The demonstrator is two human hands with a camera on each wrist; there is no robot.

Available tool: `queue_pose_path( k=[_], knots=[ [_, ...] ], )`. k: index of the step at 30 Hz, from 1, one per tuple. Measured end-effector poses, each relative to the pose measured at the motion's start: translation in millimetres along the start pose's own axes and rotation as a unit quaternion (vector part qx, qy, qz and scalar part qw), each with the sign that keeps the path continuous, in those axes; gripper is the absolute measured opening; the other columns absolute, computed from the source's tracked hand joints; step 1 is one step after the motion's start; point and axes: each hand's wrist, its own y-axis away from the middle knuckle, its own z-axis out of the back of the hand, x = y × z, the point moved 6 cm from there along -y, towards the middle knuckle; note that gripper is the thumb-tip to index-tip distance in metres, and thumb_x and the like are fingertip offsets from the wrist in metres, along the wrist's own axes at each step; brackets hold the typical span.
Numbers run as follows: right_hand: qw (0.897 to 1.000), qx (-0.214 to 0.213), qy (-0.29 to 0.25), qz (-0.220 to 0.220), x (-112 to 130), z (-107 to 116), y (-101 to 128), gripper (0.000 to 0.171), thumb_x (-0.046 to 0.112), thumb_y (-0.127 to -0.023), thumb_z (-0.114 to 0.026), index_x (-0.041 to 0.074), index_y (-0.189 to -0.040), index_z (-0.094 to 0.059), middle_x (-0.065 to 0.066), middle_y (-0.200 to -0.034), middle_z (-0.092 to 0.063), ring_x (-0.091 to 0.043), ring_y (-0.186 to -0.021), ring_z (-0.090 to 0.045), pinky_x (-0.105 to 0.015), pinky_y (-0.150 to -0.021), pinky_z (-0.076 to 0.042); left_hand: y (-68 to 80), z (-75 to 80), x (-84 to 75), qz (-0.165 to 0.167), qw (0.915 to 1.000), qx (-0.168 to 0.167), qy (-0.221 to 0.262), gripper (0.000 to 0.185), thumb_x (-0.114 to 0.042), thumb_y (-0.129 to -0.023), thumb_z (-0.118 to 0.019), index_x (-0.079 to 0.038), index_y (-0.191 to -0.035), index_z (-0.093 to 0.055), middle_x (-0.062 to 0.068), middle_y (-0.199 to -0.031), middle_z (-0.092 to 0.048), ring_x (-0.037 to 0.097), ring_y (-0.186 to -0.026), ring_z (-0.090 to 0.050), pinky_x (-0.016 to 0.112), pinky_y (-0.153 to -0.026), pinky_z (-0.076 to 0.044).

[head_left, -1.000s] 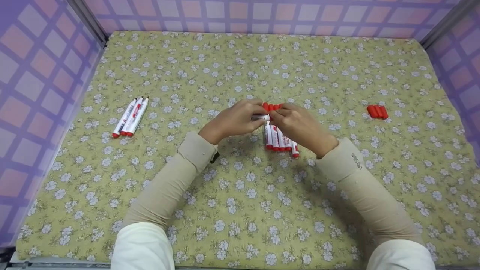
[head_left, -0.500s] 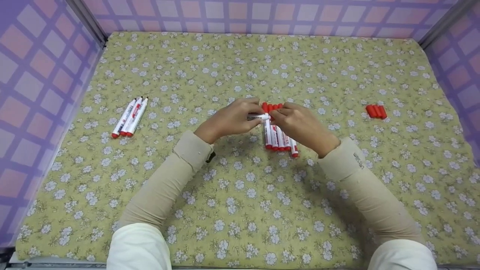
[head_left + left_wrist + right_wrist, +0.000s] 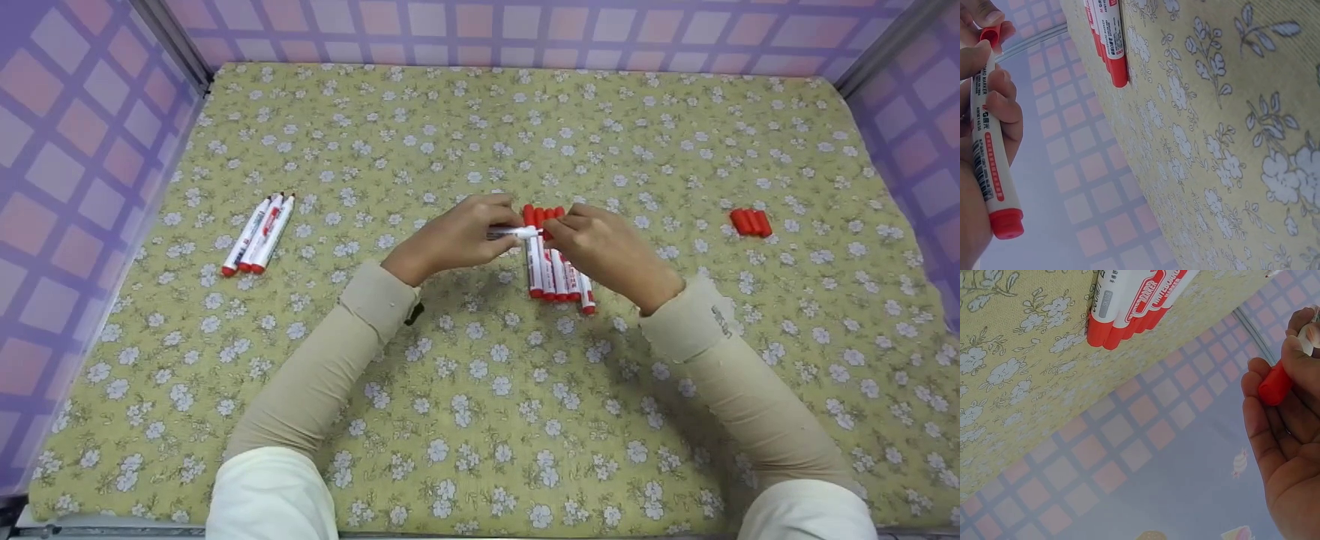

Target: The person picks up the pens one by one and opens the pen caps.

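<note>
My left hand (image 3: 457, 236) grips a white whiteboard marker (image 3: 995, 157), held level in the head view with its uncapped end toward the right. Between thumb and fingers my right hand (image 3: 607, 251) pinches a red marker cap (image 3: 1276, 385). In the left wrist view the cap's open end faces the marker, just off its writing end; a fingertip partly covers that end. Beneath both hands lies a row of several red-capped markers (image 3: 550, 281), side by side on the cloth, partly hidden by the right hand.
Three uncapped markers (image 3: 259, 234) lie together on the left, tips pointing away. Several loose red caps (image 3: 751, 223) lie grouped on the right. A yellow floral cloth (image 3: 450, 420) covers the table, with checked panels (image 3: 480, 34) around the back and sides.
The left hand has shifted slightly left with the marker, and more of the marker's writing end shows beside the cap. The right hand has hardly moved.
</note>
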Motion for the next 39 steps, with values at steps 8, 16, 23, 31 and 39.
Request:
queue_pose_path(
  k=[8,16,23,31,39],
  knots=[
    [1.000,-0.008,0.001,0.002,0,1,0,0.018,0.008,-0.087,-0.070,-0.005,-0.099,-0.071,-0.015,-0.084,-0.073,-0.024,-0.068,-0.060,-0.031,-0.067,-0.055,3.3,1.8,6.2,-0.003,1.0000,-0.005,0.000,0.024,-0.018,-0.094,-0.062,-0.002,-0.110,-0.070,0.008,-0.096,-0.058,0.017,-0.081,-0.051,0.029,-0.073,-0.049],
    [1.000,-0.025,-0.003,0.010,-1,1,2,0.019,0.005,-0.088,-0.068,-0.004,-0.104,-0.071,-0.016,-0.091,-0.073,-0.026,-0.078,-0.065,-0.032,-0.072,-0.057,9.9,3.9,19.1,0.016,0.9995,-0.015,0.024,0.023,-0.019,-0.094,-0.062,-0.003,-0.109,-0.069,0.007,-0.102,-0.060,0.016,-0.086,-0.055,0.029,-0.077,-0.050],
    [1.000,-0.023,-0.004,0.006,-3,0,4,0.020,0.001,-0.087,-0.067,-0.003,-0.107,-0.071,-0.016,-0.094,-0.072,-0.026,-0.080,-0.066,-0.032,-0.073,-0.057,18.4,8.0,32.6,0.034,0.9975,-0.036,0.050,0.023,-0.018,-0.095,-0.061,-0.002,-0.109,-0.069,0.008,-0.098,-0.061,0.016,-0.080,-0.054,0.029,-0.072,-0.047],
    [0.999,-0.026,-0.036,-0.003,-5,-3,7,0.022,-0.002,-0.088,-0.065,-0.003,-0.110,-0.070,-0.017,-0.095,-0.072,-0.027,-0.082,-0.066,-0.034,-0.071,-0.057,33.4,13.1,50.3,0.095,0.9925,-0.064,0.043,0.027,-0.023,-0.096,-0.059,-0.004,-0.113,-0.069,0.007,-0.101,-0.063,0.018,-0.086,-0.057,0.031,-0.076,-0.049],
    [0.999,-0.020,-0.033,0.001,-6,-6,9,0.021,-0.003,-0.089,-0.064,-0.004,-0.108,-0.070,-0.018,-0.096,-0.072,-0.028,-0.083,-0.067,-0.034,-0.072,-0.057,50.8,24.0,69.7,0.169,0.9798,-0.105,0.015,0.030,-0.026,-0.097,-0.059,-0.004,-0.114,-0.068,0.006,-0.099,-0.059,0.019,-0.085,-0.051,0.031,-0.073,-0.044]
  ],
)
